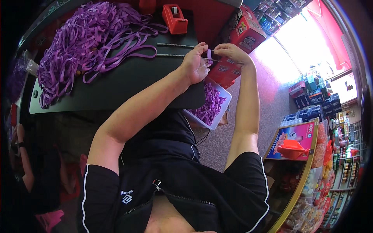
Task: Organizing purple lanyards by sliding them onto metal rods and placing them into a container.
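At the right end of the dark table, my left hand (196, 64) is closed around a short piece of purple ribbon (210, 56). Close beside it, my right hand (233, 53) has its thumb and fingers pinched together at the ribbon; what lies between its fingertips is too small to make out. Two thin twisted metal rods (171, 55) stick out over the table and run to my left hand, which covers part of them. A large heap of purple straps (79, 42) covers the table's left side, with loose loops trailing toward the rods.
A red tape dispenser (175, 20) stands at the back of the black table (155, 87). Below the table's right end, a white bin (217, 116) holds purple pieces. Red cartons (248, 31) are stacked beyond my hands. A display case (289, 174) stands at right. Another person's arm (25, 163) shows at far left.
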{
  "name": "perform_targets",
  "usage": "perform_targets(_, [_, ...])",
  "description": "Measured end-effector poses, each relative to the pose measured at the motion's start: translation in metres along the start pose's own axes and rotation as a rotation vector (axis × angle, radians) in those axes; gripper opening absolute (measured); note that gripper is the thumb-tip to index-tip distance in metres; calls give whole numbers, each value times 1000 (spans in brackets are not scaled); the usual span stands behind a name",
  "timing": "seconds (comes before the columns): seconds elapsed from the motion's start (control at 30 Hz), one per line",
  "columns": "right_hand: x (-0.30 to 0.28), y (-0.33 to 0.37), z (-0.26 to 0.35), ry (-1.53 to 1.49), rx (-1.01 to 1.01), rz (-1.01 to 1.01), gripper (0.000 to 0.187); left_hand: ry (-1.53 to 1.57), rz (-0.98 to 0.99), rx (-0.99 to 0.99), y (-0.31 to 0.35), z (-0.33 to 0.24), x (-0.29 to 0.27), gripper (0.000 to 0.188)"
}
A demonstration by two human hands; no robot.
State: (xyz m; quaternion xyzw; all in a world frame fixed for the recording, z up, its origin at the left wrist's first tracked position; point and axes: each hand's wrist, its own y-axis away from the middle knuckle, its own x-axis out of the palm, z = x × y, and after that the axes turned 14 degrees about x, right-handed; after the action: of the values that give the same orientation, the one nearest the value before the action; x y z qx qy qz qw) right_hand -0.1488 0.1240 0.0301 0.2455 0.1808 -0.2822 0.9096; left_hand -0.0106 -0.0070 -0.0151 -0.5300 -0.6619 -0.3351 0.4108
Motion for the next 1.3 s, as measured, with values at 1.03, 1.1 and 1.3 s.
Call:
perform_targets(1.03, [27, -22, 12, 660, 273, -400, 46, 10, 66, -1, 4, -2, 1, 64])
perform_targets(1.1, [26, -22, 5, 679, 247, -422, 48, 4, 61, -21, -1, 0, -2, 63])
perform_targets(1.3, [17, -3, -35, 72, 155, -376, 51, -1, 67, 27, 1, 3, 0, 62])
